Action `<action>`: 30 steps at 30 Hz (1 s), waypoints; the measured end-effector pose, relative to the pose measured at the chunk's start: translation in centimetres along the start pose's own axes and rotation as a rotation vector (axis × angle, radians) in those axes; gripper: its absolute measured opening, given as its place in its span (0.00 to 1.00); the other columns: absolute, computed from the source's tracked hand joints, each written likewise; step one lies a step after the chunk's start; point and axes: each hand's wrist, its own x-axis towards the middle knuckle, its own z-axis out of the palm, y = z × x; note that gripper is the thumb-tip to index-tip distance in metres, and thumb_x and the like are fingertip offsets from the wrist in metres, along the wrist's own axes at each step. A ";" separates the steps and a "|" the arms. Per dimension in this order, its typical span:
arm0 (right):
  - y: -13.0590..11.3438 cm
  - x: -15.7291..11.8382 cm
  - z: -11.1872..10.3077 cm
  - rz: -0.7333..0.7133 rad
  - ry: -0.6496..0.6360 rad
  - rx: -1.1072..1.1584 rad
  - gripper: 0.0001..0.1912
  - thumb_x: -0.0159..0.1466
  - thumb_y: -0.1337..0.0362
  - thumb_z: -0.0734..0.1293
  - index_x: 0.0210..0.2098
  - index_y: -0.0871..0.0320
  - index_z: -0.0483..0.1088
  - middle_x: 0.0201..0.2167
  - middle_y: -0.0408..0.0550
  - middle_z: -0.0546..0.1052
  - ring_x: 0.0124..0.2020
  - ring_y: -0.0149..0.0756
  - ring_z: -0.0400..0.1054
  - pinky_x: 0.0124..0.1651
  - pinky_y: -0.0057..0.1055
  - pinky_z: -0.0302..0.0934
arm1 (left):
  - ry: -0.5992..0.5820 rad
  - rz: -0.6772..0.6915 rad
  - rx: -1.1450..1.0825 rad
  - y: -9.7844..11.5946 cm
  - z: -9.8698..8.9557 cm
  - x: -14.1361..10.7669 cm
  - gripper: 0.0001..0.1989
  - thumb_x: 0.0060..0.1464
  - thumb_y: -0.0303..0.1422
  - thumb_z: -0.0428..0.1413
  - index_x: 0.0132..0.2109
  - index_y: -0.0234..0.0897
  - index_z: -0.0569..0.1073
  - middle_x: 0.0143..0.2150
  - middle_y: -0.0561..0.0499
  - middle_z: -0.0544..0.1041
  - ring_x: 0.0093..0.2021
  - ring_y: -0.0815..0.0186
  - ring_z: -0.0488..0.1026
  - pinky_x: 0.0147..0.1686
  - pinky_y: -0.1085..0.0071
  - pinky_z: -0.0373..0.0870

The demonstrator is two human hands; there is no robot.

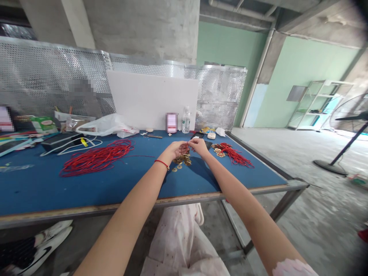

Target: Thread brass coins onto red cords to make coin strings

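My left hand (pixel 178 148) and my right hand (pixel 198 145) meet above the table, fingertips close together. The left fingers are curled in, and the right thumb and forefinger are pinched. What sits between them is too small to make out, though a trace of red shows there. Just below lies a small heap of brass-coloured coins (pixel 181 160) with holes. On the left spreads a pile of loose red cord (pixel 97 157); one strand runs from it towards my left wrist. To the right of my right hand, a bundle of red cords (pixel 237 156) lies with brass-coloured pieces (pixel 220 150).
On the blue tabletop (pixel 138 188), a phone (pixel 171 122) and a water bottle (pixel 185 120) stand before a white board (pixel 152 97). A plastic bag (pixel 112 124), a black box with white cable (pixel 61 142) and a white case (pixel 211 135) lie around. A fan (pixel 333 165) stands right.
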 end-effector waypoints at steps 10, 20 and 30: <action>-0.6 -0.2 -0.4 -0.077 -0.013 -0.025 0.08 0.54 0.61 0.66 0.26 0.59 0.74 0.19 0.42 0.72 0.21 0.28 0.65 0.24 0.23 0.59 | -0.027 0.046 0.008 -0.1 -0.9 1.0 0.06 0.50 0.20 0.61 0.28 0.29 0.72 0.24 0.47 0.74 0.24 0.68 0.72 0.28 0.74 0.70; -1.3 -0.6 -1.1 -0.313 0.076 -0.435 0.07 0.59 0.64 0.67 0.32 0.56 0.78 0.32 0.45 0.79 0.31 0.33 0.69 0.37 0.28 0.60 | 0.002 -0.173 -0.174 0.1 -1.2 0.8 0.06 0.56 0.20 0.58 0.31 0.28 0.72 0.22 0.51 0.70 0.21 0.73 0.69 0.23 0.78 0.69; -2.6 -1.6 -1.1 -0.344 0.101 -0.660 0.11 0.64 0.62 0.64 0.40 0.53 0.78 0.38 0.46 0.80 0.39 0.37 0.72 0.41 0.29 0.60 | -0.069 -0.071 -0.206 -0.1 -1.3 1.0 0.05 0.51 0.19 0.61 0.35 0.28 0.73 0.23 0.51 0.71 0.21 0.73 0.68 0.24 0.77 0.70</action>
